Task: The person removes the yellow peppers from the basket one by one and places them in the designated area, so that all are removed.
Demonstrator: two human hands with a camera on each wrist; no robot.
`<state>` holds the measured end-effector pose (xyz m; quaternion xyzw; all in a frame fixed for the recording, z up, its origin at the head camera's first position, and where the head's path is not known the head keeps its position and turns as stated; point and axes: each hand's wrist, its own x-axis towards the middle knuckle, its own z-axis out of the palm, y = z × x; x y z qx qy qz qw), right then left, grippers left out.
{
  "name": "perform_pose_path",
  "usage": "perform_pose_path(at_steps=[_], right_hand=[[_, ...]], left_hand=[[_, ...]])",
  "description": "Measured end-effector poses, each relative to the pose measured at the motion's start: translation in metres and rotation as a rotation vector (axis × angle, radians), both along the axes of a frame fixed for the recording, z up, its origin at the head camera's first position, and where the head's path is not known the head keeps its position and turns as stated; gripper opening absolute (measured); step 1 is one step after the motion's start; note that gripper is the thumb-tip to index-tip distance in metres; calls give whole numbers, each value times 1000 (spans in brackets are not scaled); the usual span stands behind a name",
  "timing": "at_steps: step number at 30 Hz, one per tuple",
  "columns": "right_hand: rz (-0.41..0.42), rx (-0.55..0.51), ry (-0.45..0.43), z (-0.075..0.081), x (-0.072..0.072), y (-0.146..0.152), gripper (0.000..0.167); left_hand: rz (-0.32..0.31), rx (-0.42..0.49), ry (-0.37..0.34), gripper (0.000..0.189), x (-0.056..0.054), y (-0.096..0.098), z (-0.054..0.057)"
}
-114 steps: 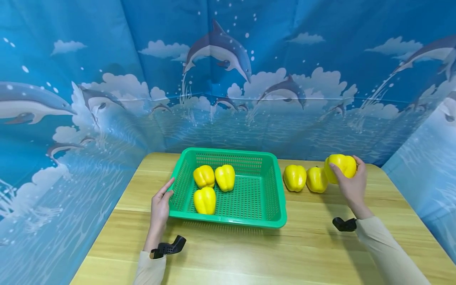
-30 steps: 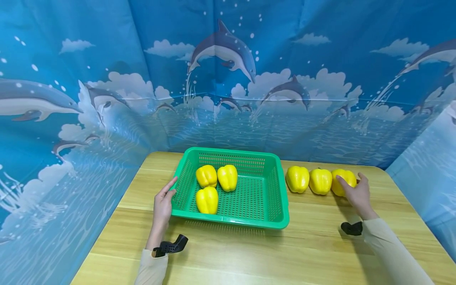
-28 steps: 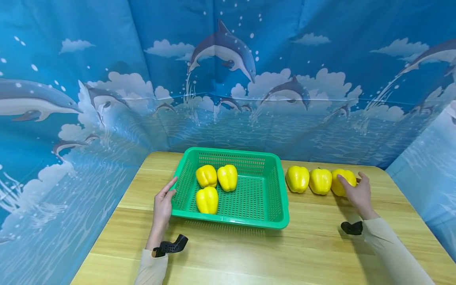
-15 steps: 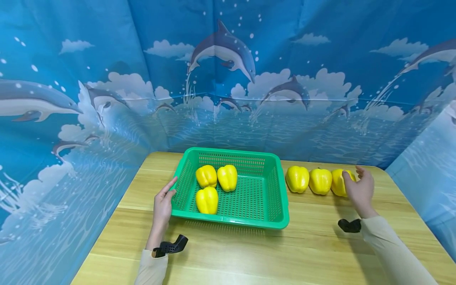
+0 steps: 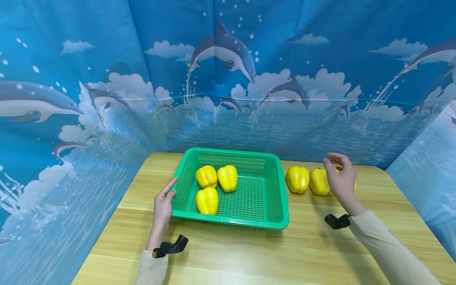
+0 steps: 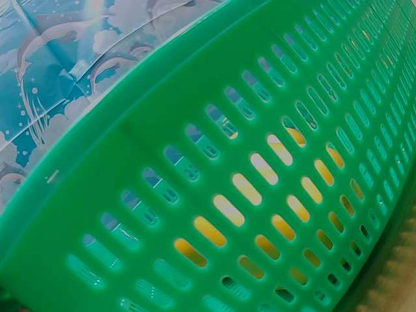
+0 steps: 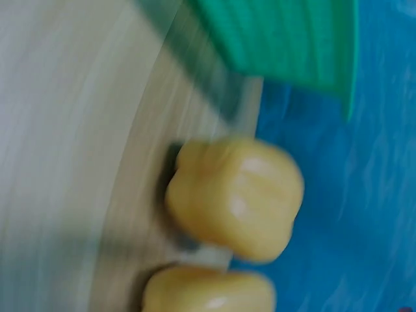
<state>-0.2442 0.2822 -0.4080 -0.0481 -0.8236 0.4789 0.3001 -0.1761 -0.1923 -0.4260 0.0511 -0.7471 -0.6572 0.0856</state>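
Observation:
My left hand [image 5: 163,204] touches the left side of the green plastic basket [image 5: 246,222], its fingers fairly straight at the rim. Inside the basket, three yellow bell peppers [image 5: 206,200] sit toward the left. Three more stand in a row on the table to its right: one nearest the basket [image 5: 297,179], a middle bell pepper [image 5: 319,182], and a third mostly hidden behind my right hand [image 5: 342,178]. That hand is raised over the right end of the row, fingers loosely bent around nothing. The right wrist view shows a blurred bell pepper [image 7: 237,195] below the basket corner.
A wooden table [image 5: 228,257] carries everything. Behind it hangs a blue dolphin-print curtain [image 5: 228,118], close to the table's back edge. Through the basket wall [image 6: 162,117], patches of yellow show in the left wrist view.
My right hand set its bell pepper down at the row's right end, let go, then lifted and moved left over the row. The left hand stays at the basket.

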Motion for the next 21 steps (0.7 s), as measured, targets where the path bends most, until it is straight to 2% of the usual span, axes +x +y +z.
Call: perform_pose_path(at_steps=[6, 10, 13, 18, 21], right_hand=[[160, -10, 80, 12, 8, -28, 30], [228, -16, 111, 32, 24, -52, 27], [274, -51, 111, 44, 34, -67, 24], [337, -101, 88, 48, 38, -78, 21], [377, -114, 67, 56, 45, -88, 19]], left_hand=[[2, 0, 6, 41, 0, 0, 0], [0, 8, 8, 41, 0, 0, -1], [0, 12, 9, 41, 0, 0, -1], [-2, 9, 14, 41, 1, 1, 0], [-1, 7, 7, 41, 0, 1, 0]])
